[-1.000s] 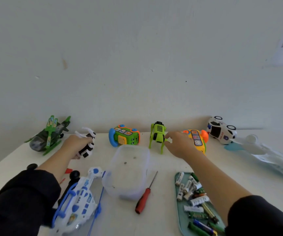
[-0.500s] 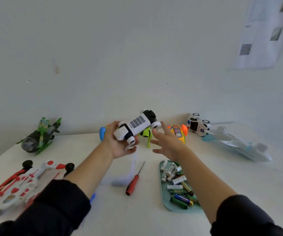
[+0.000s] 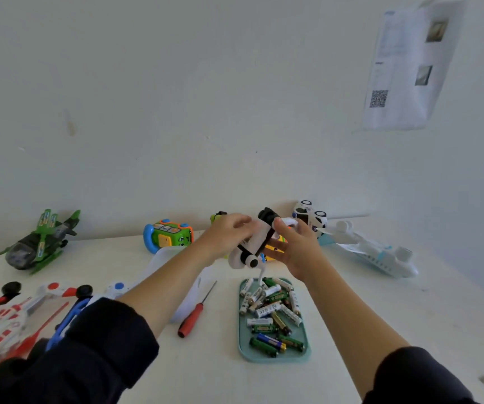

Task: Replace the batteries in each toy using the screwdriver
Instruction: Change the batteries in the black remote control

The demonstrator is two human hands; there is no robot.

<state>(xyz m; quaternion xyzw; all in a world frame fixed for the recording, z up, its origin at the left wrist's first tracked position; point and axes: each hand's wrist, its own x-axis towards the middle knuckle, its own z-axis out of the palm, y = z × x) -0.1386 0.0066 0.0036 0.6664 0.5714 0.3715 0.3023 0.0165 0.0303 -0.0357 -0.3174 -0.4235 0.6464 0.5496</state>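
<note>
Head view, read from the left: I see a green toy helicopter with green rotor blades point(image 3: 38, 242) at the back of the white worktop point(image 3: 410, 310), and a red-and-white toy helicopter point(image 3: 4, 316) at the near left edge beside a blue-and-white toy partly hidden by my dark sleeve. Further along sits a green, orange and blue toy camera point(image 3: 168, 237), then a clear plastic tub point(image 3: 182, 287) behind my left forearm, with the red-handled screwdriver point(image 3: 194, 313) lying untouched just beside it. Mid-frame, both hands hold the white-and-black toy robot dog point(image 3: 254, 243) above the worktop: the left hand point(image 3: 226, 239) has fingers curled over its body, the right hand point(image 3: 296, 249) cups it from the other side, thumb on top. Below them lies the teal tray of loose batteries point(image 3: 273, 357); to the right stand a white toy car point(image 3: 310, 215) and a white toy aeroplane point(image 3: 372, 252). I judge this the inspection step, finding the battery cover. Next I'd need one hand freed for the screwdriver while the other steadies the toy, hatch upward.
</note>
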